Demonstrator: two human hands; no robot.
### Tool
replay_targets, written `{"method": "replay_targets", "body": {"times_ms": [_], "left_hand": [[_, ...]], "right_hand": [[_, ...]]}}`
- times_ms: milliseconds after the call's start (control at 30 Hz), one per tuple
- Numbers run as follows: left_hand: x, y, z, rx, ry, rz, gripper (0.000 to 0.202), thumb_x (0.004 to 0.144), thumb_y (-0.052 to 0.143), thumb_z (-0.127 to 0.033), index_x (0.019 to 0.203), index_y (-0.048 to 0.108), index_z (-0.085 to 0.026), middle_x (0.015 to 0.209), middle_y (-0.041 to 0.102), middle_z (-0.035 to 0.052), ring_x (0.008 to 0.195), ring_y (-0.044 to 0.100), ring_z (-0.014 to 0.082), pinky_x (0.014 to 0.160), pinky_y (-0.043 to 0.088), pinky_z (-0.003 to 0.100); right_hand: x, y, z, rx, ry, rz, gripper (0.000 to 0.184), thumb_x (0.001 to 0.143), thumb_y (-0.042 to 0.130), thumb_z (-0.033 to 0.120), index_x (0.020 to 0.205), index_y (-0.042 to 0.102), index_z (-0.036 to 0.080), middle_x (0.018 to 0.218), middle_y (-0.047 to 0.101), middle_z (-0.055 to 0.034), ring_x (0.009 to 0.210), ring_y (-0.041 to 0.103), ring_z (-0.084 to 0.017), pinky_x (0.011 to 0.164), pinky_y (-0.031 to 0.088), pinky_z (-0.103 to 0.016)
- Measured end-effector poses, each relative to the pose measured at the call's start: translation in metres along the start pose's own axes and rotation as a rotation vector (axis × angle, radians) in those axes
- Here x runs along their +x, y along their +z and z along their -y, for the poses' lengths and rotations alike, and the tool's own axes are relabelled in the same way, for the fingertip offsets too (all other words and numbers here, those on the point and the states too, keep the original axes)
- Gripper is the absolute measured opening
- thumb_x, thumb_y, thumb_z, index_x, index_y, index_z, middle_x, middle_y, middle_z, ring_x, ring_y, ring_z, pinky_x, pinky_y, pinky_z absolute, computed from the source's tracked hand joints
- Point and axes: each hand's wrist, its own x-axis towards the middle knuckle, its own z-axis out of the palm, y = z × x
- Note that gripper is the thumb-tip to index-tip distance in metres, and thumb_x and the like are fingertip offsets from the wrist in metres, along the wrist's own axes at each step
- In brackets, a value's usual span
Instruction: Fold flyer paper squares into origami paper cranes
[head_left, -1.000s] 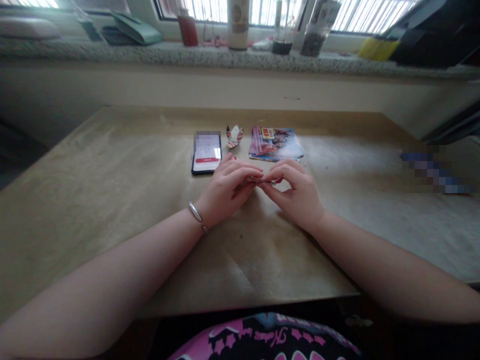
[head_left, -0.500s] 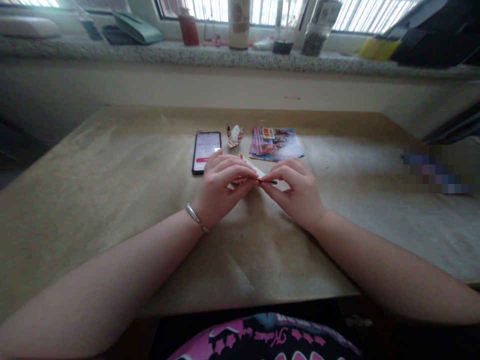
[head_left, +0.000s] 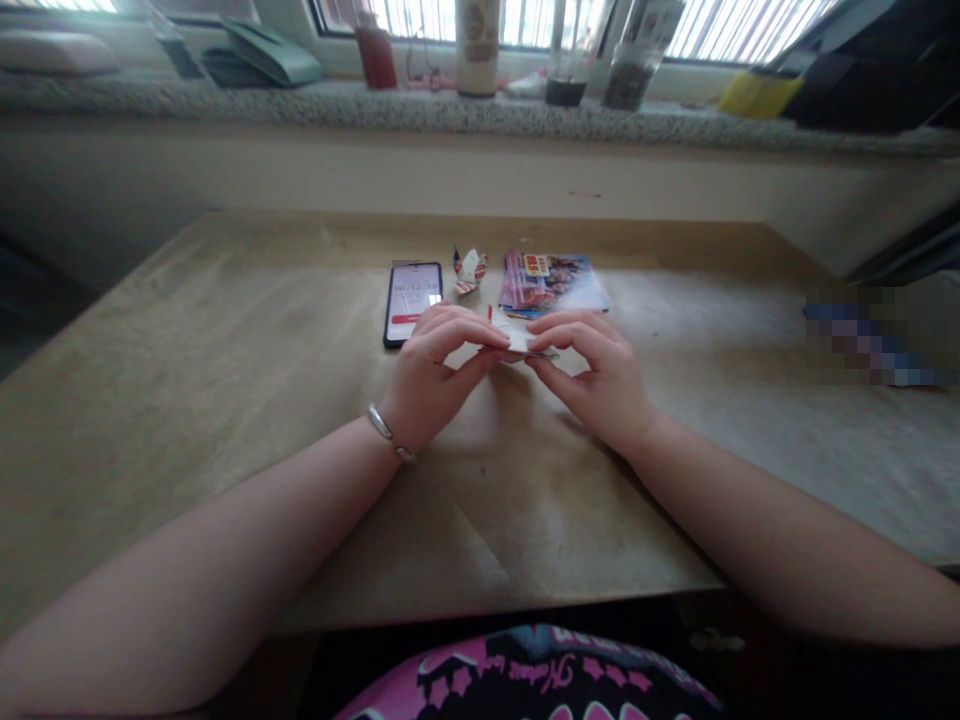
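Observation:
Between my two hands is a small folded piece of paper, mostly white with a red strip at its far corner. My left hand pinches its left side between thumb and fingers. On its right side, the thumb and fingers of my right hand close on the edge. The paper is held above the table, its underside mostly hidden. Just beyond my left fingers lies a phone with a lit screen. A folded paper shape, white with red and dark markings, rests past the hands.
A stack of colourful printed leaflets lies beyond my right hand. A blurred-out item is at the table's right side. The granite windowsill behind carries bottles, a jar, a green case and a dark bag.
The paper has turned flatter, showing more of its white face. My fingertips have moved slightly apart along it, and the right hand has shifted a little to the right.

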Motion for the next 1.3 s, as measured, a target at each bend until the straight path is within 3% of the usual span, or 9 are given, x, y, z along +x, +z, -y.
{"method": "replay_targets", "body": {"times_ms": [400,667,1167,1300], "left_hand": [[-0.0014,-0.0008,0.0008,0.055,-0.057,-0.004,0.007,0.086,0.068,-0.032,0.084,0.068,-0.026,0.085,0.072,0.0004,0.087,0.066,0.0167,0.093,0.046,0.042],[-0.0039,0.0004,0.0027,0.036,-0.067,0.0,0.007,0.086,0.068,-0.031,0.086,0.068,-0.024,0.087,0.074,-0.0006,0.087,0.067,0.0154,0.095,0.045,0.04],[-0.0027,0.0009,0.0042,-0.019,-0.039,0.017,0.007,0.086,0.067,-0.03,0.083,0.065,-0.023,0.087,0.073,0.0017,0.085,0.068,0.016,0.09,0.049,0.04],[-0.0011,-0.0005,0.0013,0.052,-0.036,0.045,0.009,0.088,0.064,-0.031,0.083,0.065,-0.023,0.084,0.073,0.0012,0.083,0.067,0.016,0.091,0.048,0.039]], "right_hand": [[0.0005,-0.0021,-0.0032,0.015,-0.025,-0.031,0.007,0.083,0.068,0.021,0.087,0.069,0.028,0.085,0.074,0.0002,0.092,0.066,-0.021,0.086,0.052,-0.042],[-0.0006,-0.0031,-0.0033,0.041,0.055,-0.035,0.007,0.083,0.067,0.022,0.088,0.069,0.026,0.089,0.074,-0.002,0.093,0.065,-0.021,0.088,0.052,-0.042],[0.0009,-0.0037,-0.0034,0.045,-0.015,-0.032,0.007,0.084,0.066,0.02,0.083,0.064,0.027,0.087,0.074,0.0,0.088,0.067,-0.019,0.088,0.05,-0.042],[0.0024,-0.0043,-0.0015,0.033,-0.016,-0.033,0.007,0.084,0.066,0.02,0.082,0.065,0.026,0.084,0.074,-0.0002,0.087,0.067,-0.02,0.088,0.05,-0.042]]}}
